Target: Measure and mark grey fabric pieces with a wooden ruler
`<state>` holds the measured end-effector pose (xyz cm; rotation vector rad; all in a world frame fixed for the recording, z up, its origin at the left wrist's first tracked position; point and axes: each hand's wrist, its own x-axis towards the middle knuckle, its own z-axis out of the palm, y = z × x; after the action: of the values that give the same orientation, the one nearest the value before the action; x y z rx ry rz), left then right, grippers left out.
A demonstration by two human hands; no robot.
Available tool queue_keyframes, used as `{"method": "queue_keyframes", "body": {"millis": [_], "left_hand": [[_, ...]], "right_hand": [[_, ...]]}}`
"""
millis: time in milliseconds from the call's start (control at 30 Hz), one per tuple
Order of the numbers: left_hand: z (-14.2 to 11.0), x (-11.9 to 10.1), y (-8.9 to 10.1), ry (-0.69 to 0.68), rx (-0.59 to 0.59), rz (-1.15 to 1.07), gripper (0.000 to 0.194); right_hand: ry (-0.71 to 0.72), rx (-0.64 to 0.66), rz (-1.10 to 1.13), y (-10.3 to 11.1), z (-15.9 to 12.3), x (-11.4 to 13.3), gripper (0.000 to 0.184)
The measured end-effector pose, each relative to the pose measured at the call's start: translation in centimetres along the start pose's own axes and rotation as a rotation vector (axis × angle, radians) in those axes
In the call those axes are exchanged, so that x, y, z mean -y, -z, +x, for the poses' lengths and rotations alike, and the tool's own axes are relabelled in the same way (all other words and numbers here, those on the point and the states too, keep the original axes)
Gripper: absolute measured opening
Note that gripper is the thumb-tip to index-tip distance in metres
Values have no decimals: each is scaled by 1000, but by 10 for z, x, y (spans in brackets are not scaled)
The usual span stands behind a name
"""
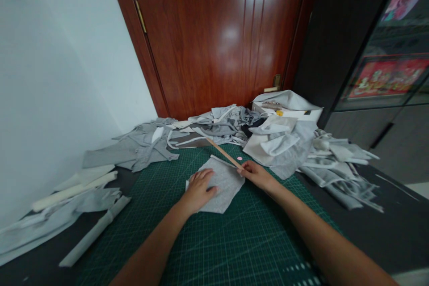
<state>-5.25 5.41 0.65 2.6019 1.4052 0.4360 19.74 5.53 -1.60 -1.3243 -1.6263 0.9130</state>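
Note:
A grey piece of fabric (225, 190) lies on a green cutting mat (221, 246) marked with a grid. My left hand (201, 190) rests flat on the left part of the fabric, fingers apart. At the fabric's upper right corner, my right hand (253, 173) pinches the near end of a thin, flat wooden strip (223, 153). The strip slants up and left, its far end reaching the scraps behind the mat. A small pink disc (239, 158) lies just beyond my right hand.
Grey fabric scraps (134, 143) are heaped along the back and left. Rolled pieces (95, 232) lie at left. A white box (301, 114) draped with cloth stands at back right, near more folded fabric (338, 165). Behind are a brown door (208, 44) and a dark cabinet (338, 31).

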Motion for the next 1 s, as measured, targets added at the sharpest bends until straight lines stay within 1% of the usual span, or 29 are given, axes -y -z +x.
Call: {"method": "queue_keyframes", "body": {"millis": [67, 167, 233, 300, 367, 467, 567, 633, 700, 733, 900, 933, 1000], "left_hand": [[2, 4, 3, 57, -38, 51, 44], [2, 10, 12, 195, -95, 213, 40], [0, 13, 20, 290, -105, 311, 37], [-2, 15, 25, 369, -105, 277, 32], [-2, 17, 28, 409, -103, 146, 22], [2, 21, 28, 426, -93, -37, 11], [8, 25, 27, 465, -102, -205, 13], [10, 25, 26, 495, -88, -352, 22], [8, 23, 27, 501, -30, -495, 32], [7, 21, 27, 488, 17, -572, 35], [-2, 9, 30, 297, 326, -1156, 54], [-3, 7, 30, 273, 364, -1237, 55], [-5, 1, 28, 260, 398, -1318, 60]], "right_hand": [[8, -8, 5, 1, 1, -3, 29], [13, -5, -14, 2, 1, -4, 29], [14, -6, -45, 2, 0, -1, 29], [11, -12, -82, 2, -2, 4, 28], [4, -18, -121, 2, -4, 9, 25], [-6, -13, -200, 1, -7, 19, 22], [-8, -17, -294, 0, -10, 26, 21], [-7, -29, -357, -1, -11, 28, 21], [-1, -39, -423, -1, -11, 29, 21], [3, -43, -452, -1, -11, 30, 22], [6, -45, -543, -2, -12, 30, 25], [7, -50, -557, -3, -11, 30, 26], [17, -71, -587, -4, -11, 29, 27]]}}
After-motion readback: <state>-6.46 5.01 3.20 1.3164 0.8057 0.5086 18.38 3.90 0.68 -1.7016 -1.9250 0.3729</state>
